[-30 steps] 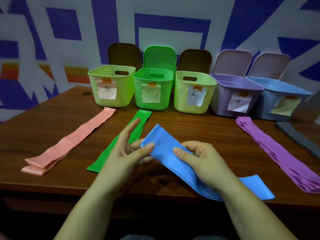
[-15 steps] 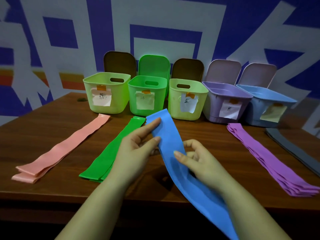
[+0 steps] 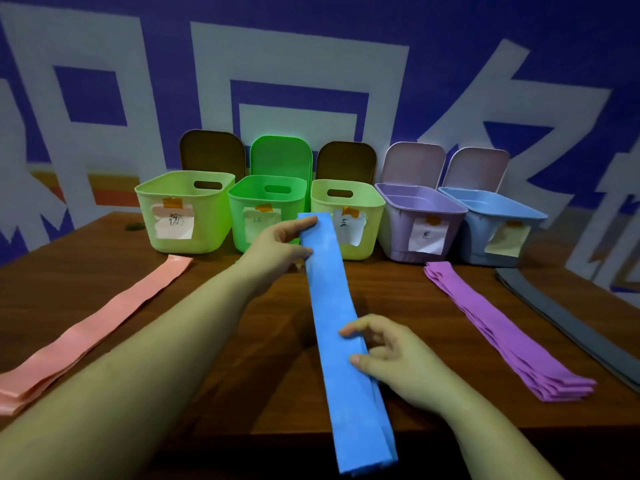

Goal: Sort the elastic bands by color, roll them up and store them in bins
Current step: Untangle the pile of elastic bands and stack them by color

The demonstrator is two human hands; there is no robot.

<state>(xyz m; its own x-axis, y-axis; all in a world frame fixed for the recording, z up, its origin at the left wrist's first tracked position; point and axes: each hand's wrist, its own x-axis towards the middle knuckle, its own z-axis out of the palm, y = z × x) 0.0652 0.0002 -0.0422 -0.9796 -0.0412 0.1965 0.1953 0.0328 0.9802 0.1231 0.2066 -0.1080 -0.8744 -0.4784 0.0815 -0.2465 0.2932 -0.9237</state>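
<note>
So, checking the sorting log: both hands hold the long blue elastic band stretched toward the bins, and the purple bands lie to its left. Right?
Not quite. The head view shows the purple elastic bands lying right of the long blue elastic band; both hands, left and right, do hold it.

We're seeing a blue band [image 3: 341,327], pink band [image 3: 93,327], purple bands [image 3: 498,327] and grey bands [image 3: 568,323] on brown woodgrain table [image 3: 242,306]. Bins are showing pale green [image 3: 183,216], bright green [image 3: 266,209], pale green [image 3: 346,216], lilac [image 3: 417,220], light blue [image 3: 491,223]. Wall [image 3: 346,36] is showing blue-and-white blocks.
</note>
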